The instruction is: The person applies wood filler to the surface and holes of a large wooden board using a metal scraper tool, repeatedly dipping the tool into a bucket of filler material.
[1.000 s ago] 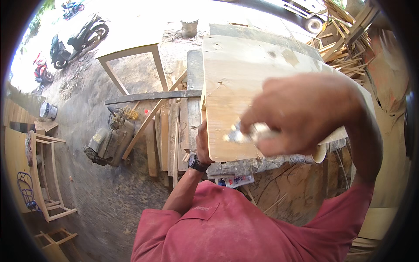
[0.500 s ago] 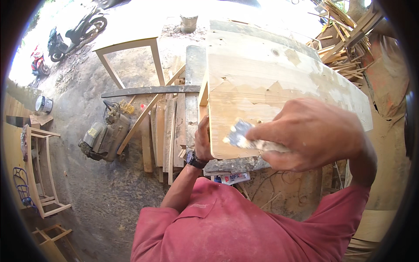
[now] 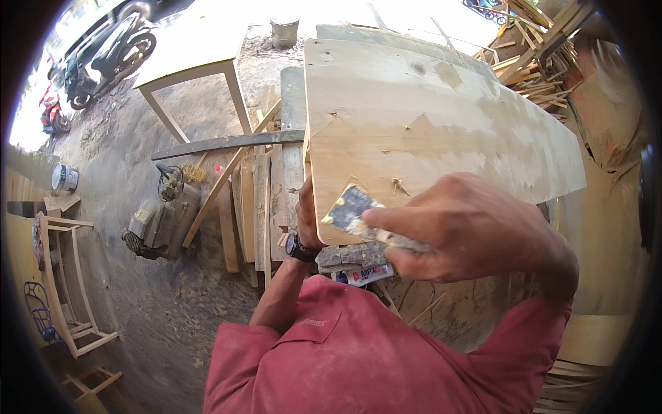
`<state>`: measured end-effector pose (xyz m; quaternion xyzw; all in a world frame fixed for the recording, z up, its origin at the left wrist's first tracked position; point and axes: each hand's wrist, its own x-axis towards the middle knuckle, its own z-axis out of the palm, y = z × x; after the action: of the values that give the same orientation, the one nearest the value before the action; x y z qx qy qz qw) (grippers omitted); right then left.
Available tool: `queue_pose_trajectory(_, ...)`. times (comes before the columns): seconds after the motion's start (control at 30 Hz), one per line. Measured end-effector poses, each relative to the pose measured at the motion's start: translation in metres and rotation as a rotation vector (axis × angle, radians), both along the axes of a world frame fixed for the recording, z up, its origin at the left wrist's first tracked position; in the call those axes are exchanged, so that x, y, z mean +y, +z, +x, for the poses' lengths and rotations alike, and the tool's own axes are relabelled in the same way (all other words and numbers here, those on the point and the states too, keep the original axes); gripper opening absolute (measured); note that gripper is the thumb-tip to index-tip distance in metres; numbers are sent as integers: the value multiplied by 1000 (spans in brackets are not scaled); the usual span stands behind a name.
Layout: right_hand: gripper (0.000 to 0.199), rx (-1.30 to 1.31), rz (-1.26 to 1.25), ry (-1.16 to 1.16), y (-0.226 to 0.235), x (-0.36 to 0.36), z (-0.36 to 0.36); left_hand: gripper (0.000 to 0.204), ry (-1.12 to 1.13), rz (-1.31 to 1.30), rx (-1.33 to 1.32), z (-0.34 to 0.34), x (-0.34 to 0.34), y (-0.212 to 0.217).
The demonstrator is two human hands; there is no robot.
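From my end, near to far. Closest to me: red shirt point(image 3: 372, 352), front and both sleeves. Right hand point(image 3: 462, 224): grip wrapped round a putty knife point(image 3: 352, 209), index finger laid along it toward the blade. Blade is dark grey with pale filler crusted on its edges, set over the near-left corner of the wooden panel point(image 3: 420, 134). I can't tell whether its edge touches.

Left hand point(image 3: 308, 217), black watch point(image 3: 298, 248) at the wrist, is up against the panel's left edge. Fingers hidden, so can't tell how far that grip is closed.

Panel lies on a grey, caked desk point(image 3: 353, 257); white printed packet point(image 3: 369, 274) sits below the near edge. Small pale lump point(image 3: 398, 186) on the panel, just beyond the blade. Tan filler patches further out, mostly right of centre.

Left of the panel: leaning planks point(image 3: 227, 228), then a dusty grey machine point(image 3: 155, 221) on the floor with a yellow coiled hose point(image 3: 194, 172). Dark bar point(image 3: 227, 143) runs across to the panel side. Beyond: pale table point(image 3: 231, 86), bucket point(image 3: 285, 32), motorbikes point(image 3: 114, 55) far left, scrap wood heap point(image 3: 534, 65) far right.
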<state>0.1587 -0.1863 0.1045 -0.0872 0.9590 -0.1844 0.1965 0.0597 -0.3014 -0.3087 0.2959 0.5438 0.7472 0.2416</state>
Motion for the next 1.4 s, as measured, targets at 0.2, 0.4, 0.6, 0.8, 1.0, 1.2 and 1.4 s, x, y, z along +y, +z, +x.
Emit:
queue_pose_trajectory(0.2, 26, -263, 96, 53, 20, -2, -2, 111, 261, 100, 531, -8, 2, 63)
queue_pose_trajectory(0.4, 20, -134, 57, -64, 15, 0, -22, 114, 166, 72, 498, -5, 11, 36)
queue_pose_trajectory(0.6, 21, -357, 133, 60, 38, 12, -18, 112, 162, 184, 374, -5, 10, 63)
queue_pose_trajectory(0.8, 27, 78, 175, 206, 50, 18, -69, 113, 198, 193, 495, -8, 5, 79)
queue_pose_trajectory(1.0, 38, -14, 381, 59, 38, 2, -131, 112, 213, 191, 539, -8, 1, 87)
queue_pose_trajectory(1.2, 31, -37, 428, 71, 31, -18, -129, 111, 226, 175, 522, -8, 3, 86)
queue_pose_trajectory(1.4, 32, -146, 162, 188, 59, -1, -120, 111, 235, 195, 404, -3, 7, 61)
